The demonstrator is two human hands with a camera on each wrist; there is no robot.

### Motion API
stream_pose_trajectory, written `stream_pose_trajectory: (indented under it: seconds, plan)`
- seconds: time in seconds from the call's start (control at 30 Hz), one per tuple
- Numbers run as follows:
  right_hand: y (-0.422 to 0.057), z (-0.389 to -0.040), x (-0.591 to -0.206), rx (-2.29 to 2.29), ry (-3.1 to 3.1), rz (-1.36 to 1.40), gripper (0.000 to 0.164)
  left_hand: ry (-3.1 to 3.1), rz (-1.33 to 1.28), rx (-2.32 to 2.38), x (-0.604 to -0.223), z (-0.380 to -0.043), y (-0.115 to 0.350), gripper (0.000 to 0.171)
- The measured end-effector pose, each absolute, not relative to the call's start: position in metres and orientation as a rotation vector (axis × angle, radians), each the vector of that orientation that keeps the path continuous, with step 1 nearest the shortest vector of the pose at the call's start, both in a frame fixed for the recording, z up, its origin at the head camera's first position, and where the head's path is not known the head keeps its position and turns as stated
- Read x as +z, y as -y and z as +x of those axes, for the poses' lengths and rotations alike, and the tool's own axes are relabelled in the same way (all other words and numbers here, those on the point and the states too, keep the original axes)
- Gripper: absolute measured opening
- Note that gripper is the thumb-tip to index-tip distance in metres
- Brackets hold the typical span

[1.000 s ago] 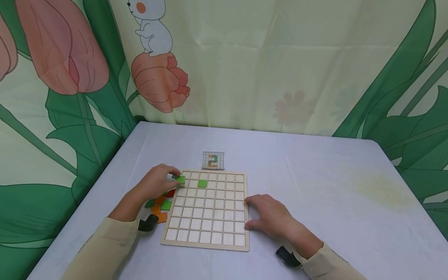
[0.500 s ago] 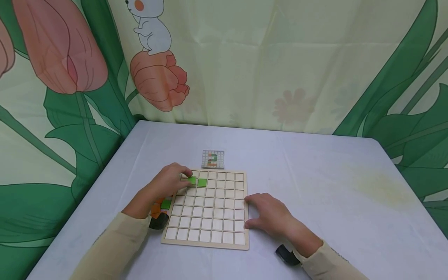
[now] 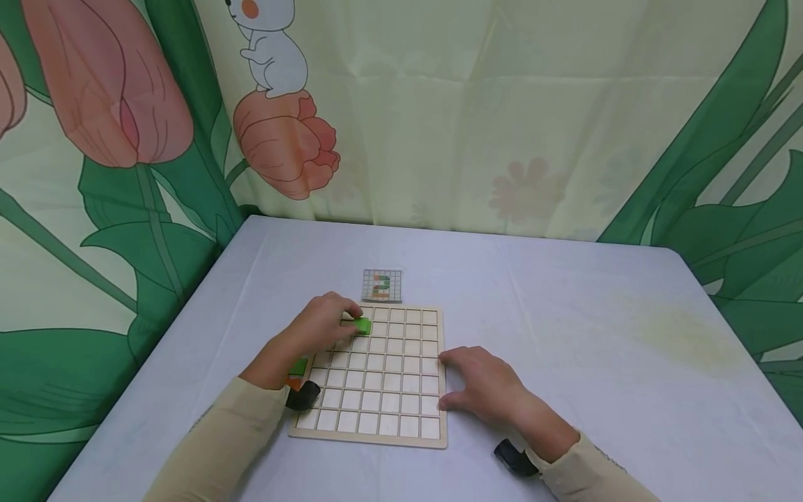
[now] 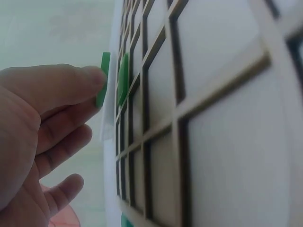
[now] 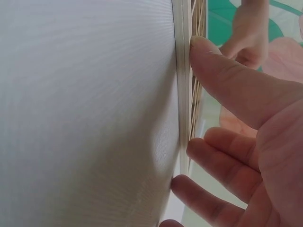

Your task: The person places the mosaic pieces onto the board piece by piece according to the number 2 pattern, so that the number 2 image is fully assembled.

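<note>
My left hand (image 3: 323,324) is over the upper left part of a wooden grid board (image 3: 366,439). Between thumb and fingertips it pinches a thin green square tile (image 4: 105,61), held off the board. Close beside that, a second green tile (image 4: 124,78) sits in one of the board's cells; in the head view the two overlap. My right hand (image 3: 479,383) is at the board's right edge, thumb and fingertips against the frame and fingers mostly extended.
Left of the board a green tile (image 3: 297,367) and an orange tile (image 3: 293,383) show past my left wrist, which hides other tiles. Behind the board lies a small card (image 3: 381,286) with a colored grid pattern. A printed curtain (image 3: 439,139) hangs behind the white-covered table (image 3: 564,335).
My left hand has carried the green tile rightward from the board's left edge to above the seated green tile. The right hand has stayed at the board's right edge.
</note>
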State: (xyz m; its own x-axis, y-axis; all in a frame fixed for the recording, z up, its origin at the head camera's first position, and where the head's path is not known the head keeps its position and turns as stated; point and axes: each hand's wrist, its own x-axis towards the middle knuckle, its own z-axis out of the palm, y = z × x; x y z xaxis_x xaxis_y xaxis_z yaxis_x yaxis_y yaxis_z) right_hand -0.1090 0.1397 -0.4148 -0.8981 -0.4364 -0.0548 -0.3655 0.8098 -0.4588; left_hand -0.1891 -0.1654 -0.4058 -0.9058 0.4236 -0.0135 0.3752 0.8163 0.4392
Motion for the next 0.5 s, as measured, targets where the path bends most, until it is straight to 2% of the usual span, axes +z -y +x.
stream_pose_trajectory:
  seconds: [0.5]
  plan:
    - [-0.139, -0.108, -0.414, -0.658, -2.843, -0.61, 0.064, -2.895, 0.741, 0.577, -0.41, -0.189, 0.15, 0.018]
